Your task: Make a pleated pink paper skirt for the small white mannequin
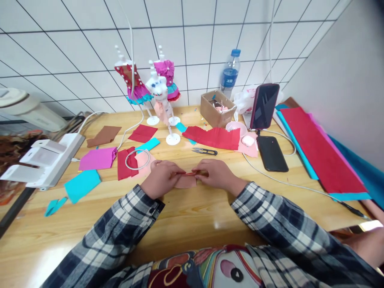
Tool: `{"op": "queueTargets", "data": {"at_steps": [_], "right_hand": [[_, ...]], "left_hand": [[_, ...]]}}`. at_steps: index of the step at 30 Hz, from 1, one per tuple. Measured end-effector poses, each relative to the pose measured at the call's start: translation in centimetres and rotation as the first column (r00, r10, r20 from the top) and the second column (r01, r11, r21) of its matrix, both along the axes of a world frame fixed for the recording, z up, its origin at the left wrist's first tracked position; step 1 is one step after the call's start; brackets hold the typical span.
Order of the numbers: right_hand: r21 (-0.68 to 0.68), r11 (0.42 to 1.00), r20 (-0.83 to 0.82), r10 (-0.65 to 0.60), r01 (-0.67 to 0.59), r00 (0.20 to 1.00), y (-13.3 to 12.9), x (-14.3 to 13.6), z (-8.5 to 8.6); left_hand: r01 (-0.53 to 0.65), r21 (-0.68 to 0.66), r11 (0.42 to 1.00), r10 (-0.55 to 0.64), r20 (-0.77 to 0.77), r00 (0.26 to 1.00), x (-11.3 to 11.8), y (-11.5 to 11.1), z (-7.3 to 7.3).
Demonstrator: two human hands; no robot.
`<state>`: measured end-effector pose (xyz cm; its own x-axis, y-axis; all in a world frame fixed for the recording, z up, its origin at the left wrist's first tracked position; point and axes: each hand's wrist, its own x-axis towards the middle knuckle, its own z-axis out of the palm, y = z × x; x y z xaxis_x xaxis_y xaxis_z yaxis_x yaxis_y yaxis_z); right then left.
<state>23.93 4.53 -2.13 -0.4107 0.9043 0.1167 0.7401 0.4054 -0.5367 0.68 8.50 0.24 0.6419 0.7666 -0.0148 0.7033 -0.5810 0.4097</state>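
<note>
while magenta cloth (97,159) lies to the left, a white cable loop (126,160) crosses red cloth (121,170) near the left hand (162,178), black snips (205,151) lie just ahead, and a dark phone (273,154) sits past the right hand (218,176). over the table (192,218), both hands' fingertips pinch a small brownish-pink cloth (186,183) between them, reddish along its far edge.

Left hand (162,177) and right hand (215,174) pinch a brown piece (186,183)
</note>
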Motion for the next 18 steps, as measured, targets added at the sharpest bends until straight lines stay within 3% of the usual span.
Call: {"op": "queueTargets", "data": {"at_steps": [5,12,18], "right_hand": [[0.0,0.999,0.023,-0.039,0.039,0.999,1.1,-0.6,-0.3],[0.021,0.997,0.049,-0.074,0.073,0.996,1.5,-0.7,-0.8],[0.018,0.998,0.03,-0.061,0.06,0.998,1.2,-0.3,-1.0]], "left_hand": [[0.003,-0.054,0.999,-0.003,0.016,1.0,0.2,0.8,0.0],[-0.024,0.084,0.996,0.031,-0.079,0.996,0.1,0.4,-0.6],[-0.046,0.086,0.995,0.052,-0.069,0.996,-0.4,0.5,-0.8]]}}
